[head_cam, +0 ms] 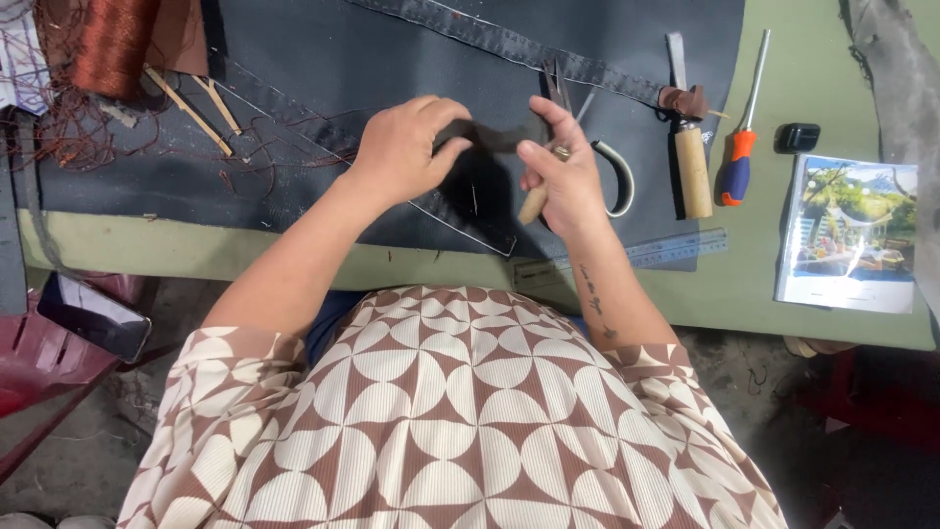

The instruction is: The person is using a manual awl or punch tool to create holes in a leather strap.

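My left hand and my right hand together pinch a small dark strip of material just above a large dark sheet spread over the green table. A wooden-handled tool is also gripped in my right hand, its handle sticking out below the palm. A dark stitched strap runs diagonally across the sheet behind my hands.
Right of my hands lie a curved pale strip, a wooden-handled knife, an orange-handled screwdriver, a small black box, a booklet and a metal ruler. A copper thread spool and sticks sit far left.
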